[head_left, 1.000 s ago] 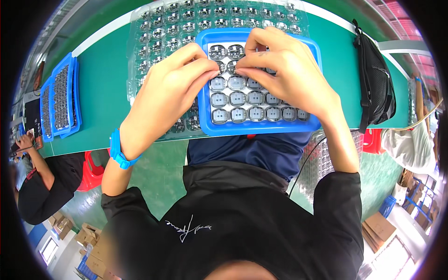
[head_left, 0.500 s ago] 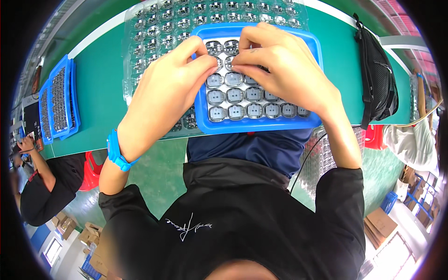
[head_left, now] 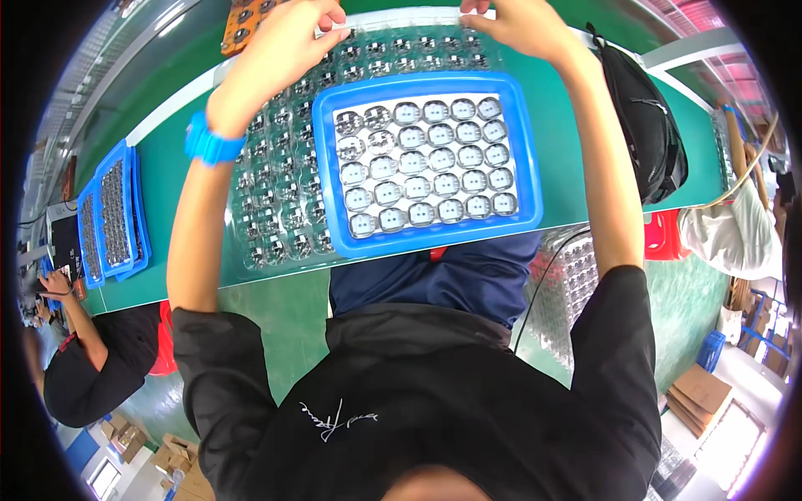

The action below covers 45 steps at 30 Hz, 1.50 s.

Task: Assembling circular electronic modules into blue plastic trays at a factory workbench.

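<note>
A blue plastic tray [head_left: 324, 167] with a white liner lies on the green table near its front edge. It holds rows of small rounded parts [head_left: 447, 184]. Most show a pale grey face with dark dots. A few parts [head_left: 350, 123] at its far left corner look darker and shinier. My left hand [head_left: 292, 37], with a blue watch at the wrist, is above the far side of a clear blister tray [head_left: 271, 179], thumb and fingers apart. Opposite it, my right hand [head_left: 518, 25] is partly cut off by the upper edge, thumb and finger apart. Nothing shows in either hand.
The blister tray, full of similar dark parts, lies partly under the blue tray. An orange panel [head_left: 242, 25] shows at the far left. A black backpack [head_left: 647, 125] lies to the right. Other blue trays [head_left: 138, 217] stand at left, near a person [head_left: 96, 367].
Both hands have left the parts in the blue tray and moved to the far side, spreading apart. More of the parts in the blue tray now show. The view has shifted.
</note>
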Tool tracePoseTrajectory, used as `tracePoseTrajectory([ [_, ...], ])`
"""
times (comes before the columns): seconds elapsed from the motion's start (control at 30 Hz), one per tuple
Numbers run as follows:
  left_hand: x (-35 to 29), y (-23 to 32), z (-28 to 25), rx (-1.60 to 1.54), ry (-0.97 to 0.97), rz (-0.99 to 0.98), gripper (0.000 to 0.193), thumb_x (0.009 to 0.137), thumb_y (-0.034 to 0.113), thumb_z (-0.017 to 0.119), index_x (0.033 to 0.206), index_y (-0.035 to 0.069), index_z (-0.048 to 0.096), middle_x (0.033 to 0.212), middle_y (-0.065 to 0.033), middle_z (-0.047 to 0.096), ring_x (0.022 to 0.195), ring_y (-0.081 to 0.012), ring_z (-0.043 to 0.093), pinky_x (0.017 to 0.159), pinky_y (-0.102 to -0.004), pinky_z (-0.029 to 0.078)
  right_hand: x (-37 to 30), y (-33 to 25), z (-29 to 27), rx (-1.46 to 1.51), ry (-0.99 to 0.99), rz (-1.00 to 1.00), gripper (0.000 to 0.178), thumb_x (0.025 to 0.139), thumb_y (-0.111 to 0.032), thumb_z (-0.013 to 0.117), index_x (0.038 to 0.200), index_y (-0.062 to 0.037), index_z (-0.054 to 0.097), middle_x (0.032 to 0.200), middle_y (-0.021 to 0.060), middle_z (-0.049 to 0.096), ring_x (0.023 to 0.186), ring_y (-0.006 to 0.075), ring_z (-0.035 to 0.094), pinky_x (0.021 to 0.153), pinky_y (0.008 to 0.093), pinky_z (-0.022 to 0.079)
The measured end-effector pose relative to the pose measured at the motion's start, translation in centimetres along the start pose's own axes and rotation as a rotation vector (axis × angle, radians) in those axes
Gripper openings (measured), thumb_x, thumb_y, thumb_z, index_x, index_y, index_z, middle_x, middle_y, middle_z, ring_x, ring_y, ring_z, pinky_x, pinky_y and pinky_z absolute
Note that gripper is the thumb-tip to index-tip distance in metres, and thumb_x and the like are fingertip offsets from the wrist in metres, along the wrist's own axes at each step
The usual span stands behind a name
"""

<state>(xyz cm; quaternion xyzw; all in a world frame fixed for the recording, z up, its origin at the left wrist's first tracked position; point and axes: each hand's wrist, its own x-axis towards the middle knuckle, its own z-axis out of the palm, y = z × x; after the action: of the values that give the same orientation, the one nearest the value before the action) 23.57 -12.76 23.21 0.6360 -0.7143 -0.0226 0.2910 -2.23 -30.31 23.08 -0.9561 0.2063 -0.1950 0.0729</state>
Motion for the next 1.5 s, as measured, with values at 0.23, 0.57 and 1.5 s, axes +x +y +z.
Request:
tracePoseTrajectory([
  [0.23, 1.4, -3.9, 2.9, 0.244, -0.102, 0.194, 0.016, 0.095, 0.015, 0.07, 0.097, -0.001, 0.069, 0.094, -0.0125, 0.066, 0.087, -0.0263, 0.064, 0.076, -0.0378, 0.051, 1.1, 3.8, 2.9, 0.032, -0.076, 0.001, 0.02, 0.082, -0.02, 0.066, 0.084, -0.0048, 0.079, 0.092, 0.0228, 0.07, 0.097, 0.0422, 0.068, 0.086, 0.0491, 0.055],
  [0.57, -4.8, 3.3, -3.3, 0.011, 0.053, -0.055, 0.014, 0.097, 0.014, 0.07, 0.098, 0.001, 0.07, 0.094, -0.0106, 0.065, 0.081, -0.0225, 0.064, 0.071, -0.0347, 0.05, 0.2, 2.1, 1.3, 0.098, -0.111, -0.068, 0.015, 0.078, -0.018, 0.072, 0.085, -0.008, 0.081, 0.089, 0.0176, 0.073, 0.094, 0.0362, 0.068, 0.085, 0.0458, 0.054],
  [1.5, -15.0, 7.9, -2.8, -0.407, -0.039, -0.156, 0.011, 0.092, -0.004, 0.072, 0.102, -0.002, 0.071, 0.1, -0.008, 0.065, 0.081, -0.016, 0.068, 0.056, -0.0256, 0.057, 1.7, 5.9, 2.0, 0.143, -0.215, -0.205, 0.015, 0.084, -0.017, 0.077, 0.093, -0.0056, 0.081, 0.084, 0.0144, 0.072, 0.08, 0.0288, 0.068, 0.073, 0.0397, 0.054],
])
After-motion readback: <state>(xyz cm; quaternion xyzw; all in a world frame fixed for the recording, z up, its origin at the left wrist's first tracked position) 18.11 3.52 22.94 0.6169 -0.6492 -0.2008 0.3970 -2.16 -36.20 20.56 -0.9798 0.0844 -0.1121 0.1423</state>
